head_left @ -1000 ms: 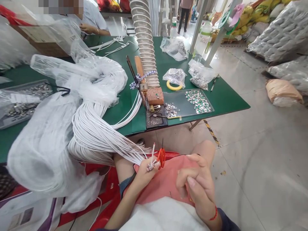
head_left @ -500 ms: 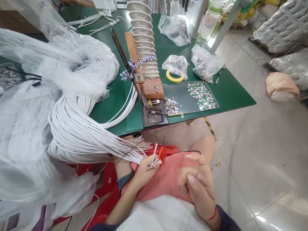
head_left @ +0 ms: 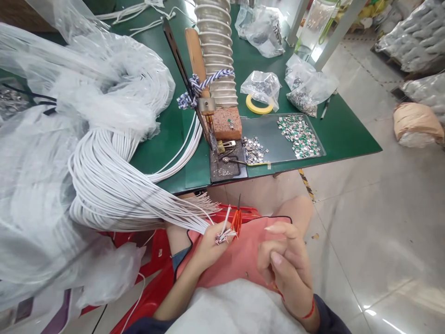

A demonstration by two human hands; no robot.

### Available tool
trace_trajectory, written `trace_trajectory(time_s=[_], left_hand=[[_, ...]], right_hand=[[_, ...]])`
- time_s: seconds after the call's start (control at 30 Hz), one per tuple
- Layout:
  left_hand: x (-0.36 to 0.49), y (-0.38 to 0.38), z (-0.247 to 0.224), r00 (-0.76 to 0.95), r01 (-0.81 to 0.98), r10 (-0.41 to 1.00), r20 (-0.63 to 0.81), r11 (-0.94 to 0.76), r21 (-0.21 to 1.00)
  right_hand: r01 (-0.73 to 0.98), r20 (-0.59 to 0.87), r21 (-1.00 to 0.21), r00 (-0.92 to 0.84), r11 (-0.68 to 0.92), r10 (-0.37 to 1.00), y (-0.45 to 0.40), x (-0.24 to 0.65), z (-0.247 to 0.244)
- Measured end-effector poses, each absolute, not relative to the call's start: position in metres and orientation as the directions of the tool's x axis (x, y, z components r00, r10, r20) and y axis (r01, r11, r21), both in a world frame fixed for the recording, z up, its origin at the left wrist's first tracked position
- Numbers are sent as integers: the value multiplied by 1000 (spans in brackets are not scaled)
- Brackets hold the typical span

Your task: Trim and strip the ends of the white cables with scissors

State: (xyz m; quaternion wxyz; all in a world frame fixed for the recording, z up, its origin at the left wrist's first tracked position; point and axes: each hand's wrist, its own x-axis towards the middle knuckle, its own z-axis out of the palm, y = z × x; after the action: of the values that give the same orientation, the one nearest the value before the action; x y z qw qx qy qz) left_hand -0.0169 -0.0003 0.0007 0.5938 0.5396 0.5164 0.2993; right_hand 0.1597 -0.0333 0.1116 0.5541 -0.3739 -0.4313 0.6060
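Note:
My left hand point(head_left: 212, 248) is closed around the end of a bundle of white cables point(head_left: 139, 197), whose stripped tips with reddish strands poke out past the thumb. One cable end stands up higher than the others. Right beside these tips is a pair of scissors point(head_left: 237, 221) with orange handles, blades pointing away from me; whether the hand touches it I cannot tell. Over my lap, to the right, my right hand point(head_left: 288, 264) has its thumb pressed against curled fingers while the index finger is half extended. Anything inside that pinch is hidden.
On the green bench point(head_left: 347, 132) are a soldering iron point(head_left: 196, 60) tied to a ridged hose point(head_left: 217, 51), a brick point(head_left: 227, 124), and a tray point(head_left: 273, 139) of small connectors and boards. Behind the tray sit yellow tape point(head_left: 259, 105) and plastic bags point(head_left: 309, 88).
The camera view has tilted a little, so the bench items sit slightly higher and further right. Both hands keep nearly the same pose, and the cable bundle stays in my left hand.

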Motion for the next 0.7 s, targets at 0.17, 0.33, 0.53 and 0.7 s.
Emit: trace_trajectory(time_s=[0.17,0.33,0.53,0.7], left_hand=[[-17,1,0,336,234,913,-230,156,960],[-16,0,2,332,227,915,-228,157,961],[-16,1,4,327,229,916,-230,159,960],[-15,2,4,330,235,917,-225,151,960]], right_hand=[[-375,50,-927,-122,1,991,-31,159,114],[-391,52,-920,-130,-3,990,-30,158,115],[-366,43,-931,-116,-2,992,-31,157,113],[-372,39,-928,-139,-15,989,-31,158,113]])
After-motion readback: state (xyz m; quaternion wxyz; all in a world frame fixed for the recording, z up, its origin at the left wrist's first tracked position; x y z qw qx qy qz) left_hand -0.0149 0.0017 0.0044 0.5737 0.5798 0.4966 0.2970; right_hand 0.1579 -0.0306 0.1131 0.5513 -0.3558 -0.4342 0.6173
